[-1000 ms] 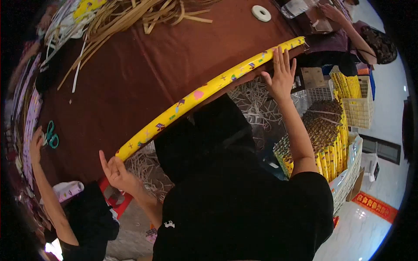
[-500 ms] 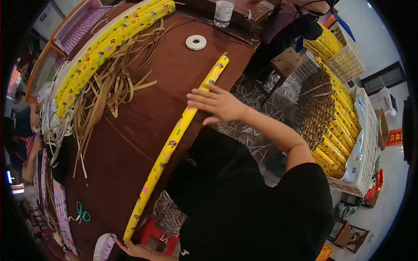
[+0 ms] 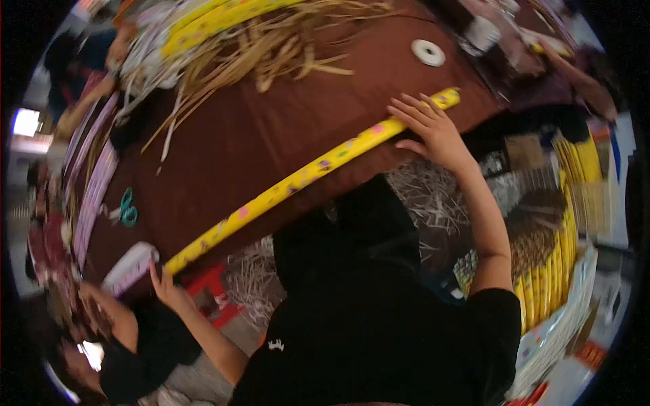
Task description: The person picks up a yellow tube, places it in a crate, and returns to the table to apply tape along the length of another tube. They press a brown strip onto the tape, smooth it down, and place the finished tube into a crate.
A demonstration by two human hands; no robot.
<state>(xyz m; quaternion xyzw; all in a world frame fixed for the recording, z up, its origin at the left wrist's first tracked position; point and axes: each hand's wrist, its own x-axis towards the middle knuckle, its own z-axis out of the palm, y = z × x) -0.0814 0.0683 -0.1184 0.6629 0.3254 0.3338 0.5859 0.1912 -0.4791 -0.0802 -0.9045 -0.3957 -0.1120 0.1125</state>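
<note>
A long yellow tube with a coloured pattern lies slantwise along the near edge of the brown table. My right hand rests flat over its upper right part, fingers stretched out. At the tube's lower left end is my left hand, with fingers extended and touching or just beside the end; its grip is not closed. A rolled lilac-and-white sheet lies just left of that hand. The picture is slightly blurred.
Brown strips and yellow tubes lie at the back. A white tape roll sits at back right, green-handled scissors at left. Co-workers are at the left and upper right. Crated yellow tubes stand at right.
The camera view has turned, so the tube and table appear rotated and my left arm shows more. My right hand still lies on the tube, my left hand at its end.
</note>
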